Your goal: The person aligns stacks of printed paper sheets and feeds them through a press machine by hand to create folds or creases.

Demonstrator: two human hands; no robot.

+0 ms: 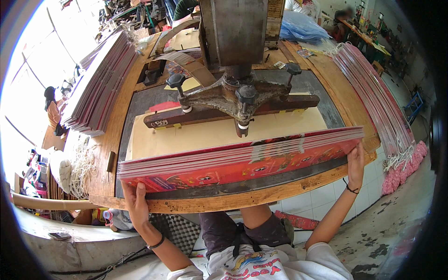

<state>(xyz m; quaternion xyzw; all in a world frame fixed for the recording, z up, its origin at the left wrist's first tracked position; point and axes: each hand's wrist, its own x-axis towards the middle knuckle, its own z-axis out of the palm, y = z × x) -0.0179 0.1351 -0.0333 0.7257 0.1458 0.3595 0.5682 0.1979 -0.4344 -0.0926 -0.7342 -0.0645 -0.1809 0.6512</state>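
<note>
Two-handed hold on a stack before a press. We see the stack (238, 163), red and flat, with its pale layered edges uppermost and a printed face toward the person; it spans the near part of the black mat (331, 116) on the wooden desk (210, 203), in front of the bar (205, 112) of the press (238, 32). The left hand (136, 203) grasps the lower left corner, thumb on the printed face and fingers partly hidden behind it; the right hand (355, 168) grasps the right end, its fingers curled about the edge. We cannot tell whether the stack's lower edge touches the mat. A cream board (182, 137) lies beneath the bar, and similar piles stand at left (100, 84) and right (373, 98).

We judge the step in hand to be the squaring and placing of the stack. To do it well, we should keep both ends pinched with equal firmness so that the layers do not fan, bring the long edges flush against a flat surface, and hold the stack parallel to the bar, since the right end now sits higher in view than the left. We should also keep all fingers at the ends, clear of the bar
</note>
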